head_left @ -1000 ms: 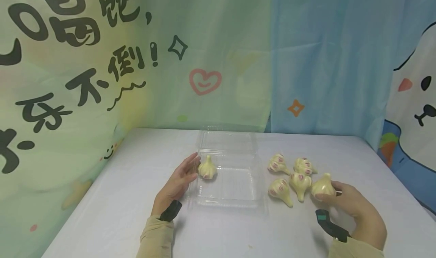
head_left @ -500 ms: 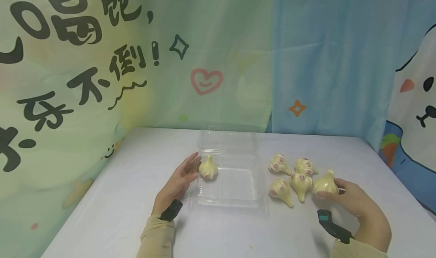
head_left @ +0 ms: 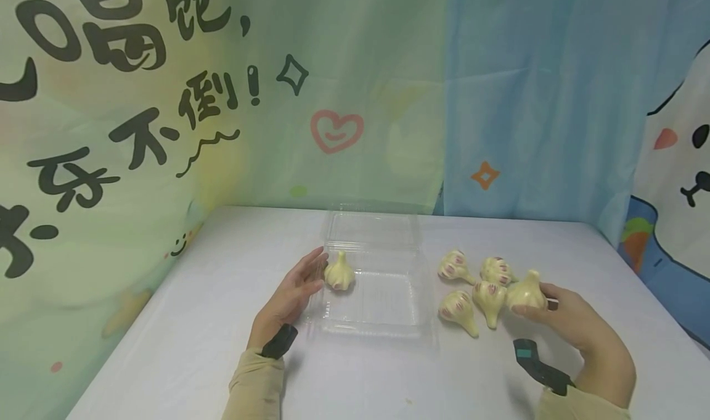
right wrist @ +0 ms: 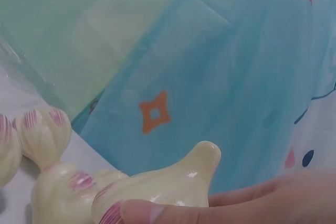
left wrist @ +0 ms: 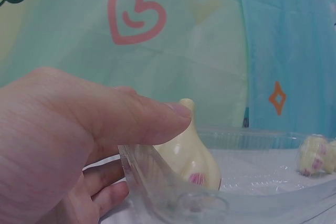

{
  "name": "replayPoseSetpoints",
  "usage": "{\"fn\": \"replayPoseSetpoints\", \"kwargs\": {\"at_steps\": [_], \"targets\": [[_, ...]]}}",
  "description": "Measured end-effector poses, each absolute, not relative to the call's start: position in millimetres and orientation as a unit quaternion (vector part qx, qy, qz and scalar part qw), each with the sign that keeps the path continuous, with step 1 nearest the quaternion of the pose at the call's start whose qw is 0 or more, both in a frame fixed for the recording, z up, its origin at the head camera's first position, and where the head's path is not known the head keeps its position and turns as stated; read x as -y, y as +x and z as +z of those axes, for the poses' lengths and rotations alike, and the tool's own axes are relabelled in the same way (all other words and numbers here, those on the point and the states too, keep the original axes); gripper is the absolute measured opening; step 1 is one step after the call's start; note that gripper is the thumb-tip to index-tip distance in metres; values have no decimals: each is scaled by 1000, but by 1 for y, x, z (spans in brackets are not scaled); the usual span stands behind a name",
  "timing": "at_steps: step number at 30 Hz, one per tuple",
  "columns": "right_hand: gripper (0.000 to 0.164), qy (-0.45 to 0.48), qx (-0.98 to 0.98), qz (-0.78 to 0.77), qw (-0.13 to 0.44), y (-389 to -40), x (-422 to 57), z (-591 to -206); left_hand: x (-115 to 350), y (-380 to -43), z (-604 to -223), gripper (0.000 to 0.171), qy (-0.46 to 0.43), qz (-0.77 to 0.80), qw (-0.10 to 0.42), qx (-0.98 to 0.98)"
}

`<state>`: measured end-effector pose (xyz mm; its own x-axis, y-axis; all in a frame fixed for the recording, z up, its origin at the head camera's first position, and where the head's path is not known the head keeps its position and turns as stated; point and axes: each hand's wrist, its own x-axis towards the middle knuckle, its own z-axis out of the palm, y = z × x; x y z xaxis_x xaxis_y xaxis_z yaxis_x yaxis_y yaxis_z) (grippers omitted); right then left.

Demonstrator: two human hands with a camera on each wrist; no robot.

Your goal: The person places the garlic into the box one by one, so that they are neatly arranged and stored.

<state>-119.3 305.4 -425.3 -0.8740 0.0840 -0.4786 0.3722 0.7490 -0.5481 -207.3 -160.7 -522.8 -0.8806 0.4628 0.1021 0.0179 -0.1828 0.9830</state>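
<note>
My right hand [head_left: 579, 324] holds a pale garlic bulb [head_left: 526, 293] between thumb and fingers, its stem upward. In the right wrist view, the thumb lies along the held bulb [right wrist: 157, 190], and purple streaks show at its base. Close beside it lie several more garlic bulbs, one of them a bulb [head_left: 490, 301] with its stem toward me. My left hand [head_left: 288, 293] grips the left side wall of a clear plastic container [head_left: 383, 329], thumb over the rim and fingers outside. Inside, near that hand, one garlic bulb [head_left: 339, 273] stands upright.
The container's clear lid [head_left: 373, 229] is folded back behind it. All this stands on a white table [head_left: 377, 383]. A printed curtain [head_left: 344, 87] hangs along the table's back edge and left side.
My right hand first shifted slightly right with the garlic bulb, then up and a little left, now close to the other bulbs. My left hand and the container have stayed put.
</note>
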Motion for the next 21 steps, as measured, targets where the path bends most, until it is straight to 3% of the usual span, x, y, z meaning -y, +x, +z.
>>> {"fn": "replayPoseSetpoints", "kwargs": {"at_steps": [13, 21], "targets": [[119, 119, -919, -320, 199, -125, -283, -409, 161, -208, -522, 70, 185, 740, 150, -629], [113, 80, -931, -317, 163, -126, -275, -407, 161, -208, -522, 70, 183, 744, 152, -625]]}}
